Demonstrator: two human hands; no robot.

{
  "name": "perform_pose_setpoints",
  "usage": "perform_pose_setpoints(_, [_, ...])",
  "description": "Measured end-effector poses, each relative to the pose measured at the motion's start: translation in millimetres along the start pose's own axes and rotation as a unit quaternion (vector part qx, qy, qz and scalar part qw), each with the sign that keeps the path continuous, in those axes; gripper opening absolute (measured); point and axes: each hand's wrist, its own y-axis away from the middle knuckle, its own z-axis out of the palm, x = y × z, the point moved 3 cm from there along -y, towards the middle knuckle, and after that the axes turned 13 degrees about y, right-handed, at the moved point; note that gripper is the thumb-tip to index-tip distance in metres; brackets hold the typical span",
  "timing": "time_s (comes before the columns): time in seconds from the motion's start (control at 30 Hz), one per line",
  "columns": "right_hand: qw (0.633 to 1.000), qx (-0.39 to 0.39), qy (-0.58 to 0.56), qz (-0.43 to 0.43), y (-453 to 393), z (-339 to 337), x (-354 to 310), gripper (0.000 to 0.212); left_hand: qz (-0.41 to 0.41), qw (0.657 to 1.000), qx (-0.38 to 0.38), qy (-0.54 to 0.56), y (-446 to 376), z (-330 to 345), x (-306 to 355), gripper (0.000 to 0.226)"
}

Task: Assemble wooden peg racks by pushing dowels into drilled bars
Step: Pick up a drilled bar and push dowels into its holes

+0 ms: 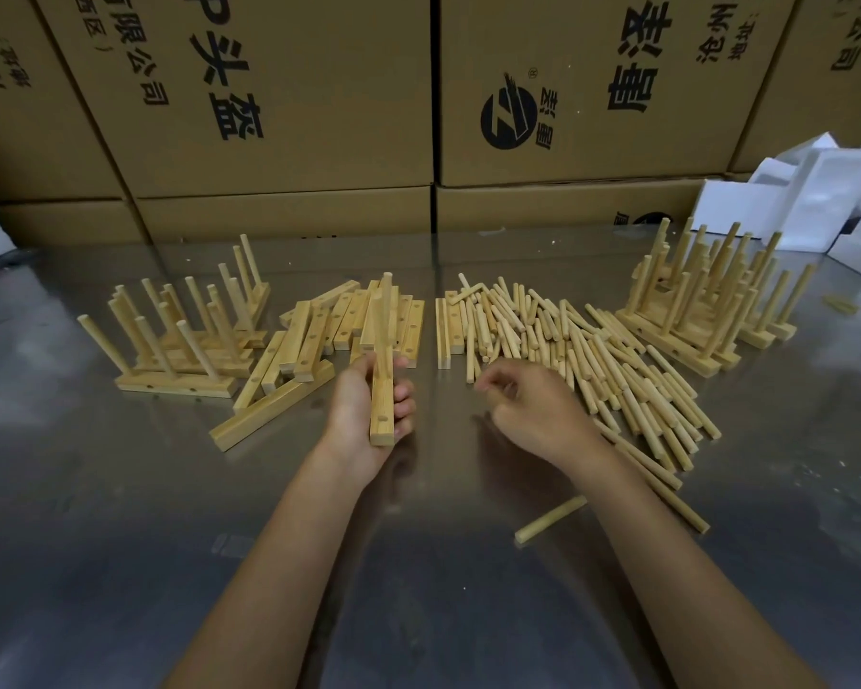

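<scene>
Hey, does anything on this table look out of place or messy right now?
One dowel lies alone on the steel table, near the right forearm and apart from the main dowel pile. The loose drilled bars are heaped crookedly too. Nothing looks damaged.

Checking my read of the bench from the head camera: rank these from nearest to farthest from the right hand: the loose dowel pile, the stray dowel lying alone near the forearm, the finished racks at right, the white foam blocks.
1. Loose dowel pile: just beyond the right hand.
2. Stray dowel: below, toward the person.
3. Finished racks at right: farther right.
4. White foam blocks: far right corner.
</scene>
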Motion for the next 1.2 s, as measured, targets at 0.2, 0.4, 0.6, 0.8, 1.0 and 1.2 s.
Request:
perform_pose_setpoints(0.2, [0.993, -0.014, 0.112, -0.047, 1, 3, 1, 0.030, 0.004, 1.000, 0.009, -0.009, 0, -3, 3, 0.039])
perform_pose_setpoints(0.4, [0.978, 0.032, 0.202, -0.044, 0, 13, 2, 0.035, -0.001, 1.000, 0.016, -0.013, 1, -2, 3, 0.040])
perform_pose_setpoints(0.6, [0.979, 0.100, 0.179, 0.012, -3, 11, 6, 0.023, -0.005, 0.999, 0.024, -0.023, 2, -2, 2, 0.040])
perform_pose_setpoints(0.8, [0.974, 0.127, 0.179, 0.055, -1, 0, 2, 0.011, -0.009, 0.998, 0.033, -0.050, 4, -2, 1, 0.040])
perform_pose_setpoints(1.0, [0.975, 0.118, -0.158, 0.102, 1, -37, 6, 0.004, -0.001, 0.997, 0.044, -0.057, 4, 0, 0, 0.038])
perform_pose_setpoints(1.2, [0.968, 0.011, -0.239, -0.082, 21, -41, -35, 0.013, 0.001, 0.998, 0.042, -0.049, 6, 4, 0, 0.038])
